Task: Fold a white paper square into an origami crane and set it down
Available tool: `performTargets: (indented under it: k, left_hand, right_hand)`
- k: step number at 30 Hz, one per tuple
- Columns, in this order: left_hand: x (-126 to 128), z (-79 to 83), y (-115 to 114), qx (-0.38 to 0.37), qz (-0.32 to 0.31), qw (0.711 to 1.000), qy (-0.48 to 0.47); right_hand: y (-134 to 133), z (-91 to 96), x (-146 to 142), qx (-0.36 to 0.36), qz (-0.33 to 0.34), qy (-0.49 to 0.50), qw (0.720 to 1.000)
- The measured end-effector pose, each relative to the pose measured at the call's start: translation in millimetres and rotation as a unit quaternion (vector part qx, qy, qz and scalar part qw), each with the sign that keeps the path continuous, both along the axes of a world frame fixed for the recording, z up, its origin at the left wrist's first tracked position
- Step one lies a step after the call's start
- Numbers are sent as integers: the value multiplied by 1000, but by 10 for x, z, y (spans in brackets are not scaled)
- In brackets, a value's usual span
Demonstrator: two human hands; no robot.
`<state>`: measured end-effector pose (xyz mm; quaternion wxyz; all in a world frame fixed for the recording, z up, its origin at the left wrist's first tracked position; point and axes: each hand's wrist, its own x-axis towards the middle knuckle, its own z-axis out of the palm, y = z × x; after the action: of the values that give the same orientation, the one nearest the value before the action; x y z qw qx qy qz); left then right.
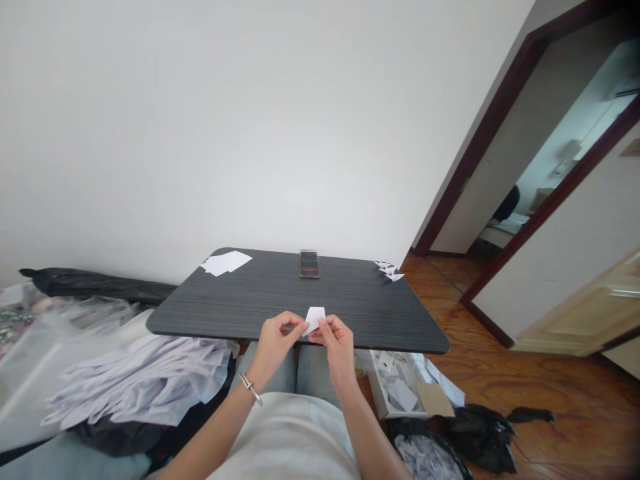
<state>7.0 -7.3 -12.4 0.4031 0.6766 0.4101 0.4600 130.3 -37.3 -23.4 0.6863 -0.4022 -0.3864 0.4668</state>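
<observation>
A white wall [280,133] is rising behind your dark desk [230,300], whose far edge is running along it. At far left, below the desk's level, a rumpled heap of pale cloth [145,380] is lying beside clear plastic [90,317]. On the desk's far left corner, white sheets [227,263] are overlapping in a loose fan. Your left hand [276,340] is pinching the lower left edge of a small white paper [315,318] between thumb and forefinger; a bangle [250,388] is circling that wrist. The phone [309,264] is lying near the desk's far edge, beyond the paper, which you are holding up over the near edge, about the middle. Your right hand [341,340] is gripping the paper's right side, its thumb pressing the front and its fingers curling behind. On the far right corner, pointed white folds [389,271] are sitting close together. Below, a box [381,400] is holding papers, and a black bag [480,437] is lying on the wooden floor [560,400]. Farther right, a doorway [520,147] is showing another room.
</observation>
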Motion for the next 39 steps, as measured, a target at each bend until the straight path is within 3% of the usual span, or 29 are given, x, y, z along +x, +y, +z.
performTargets:
  k: [10,21,27,34,39]
  left_hand:
    - [6,8,-13,55,-21,997,44]
    - [34,17,-16,33,-11,999,-17]
    - [30,11,-13,31,-4,1000,1]
    - [17,-42,4,-30,-22,999,-21]
    - [-7,-63,18,-43,-25,999,-12]
  right_hand:
    - [14,-11,-4,8,-32,-11,999]
    - [47,-73,1,-10,2,-32,999]
    - [53,-105,-8,3,-16,-45,999]
    - [45,-59,29,-2,-60,-35,998]
    - [61,-67,39,4,-55,-27,998]
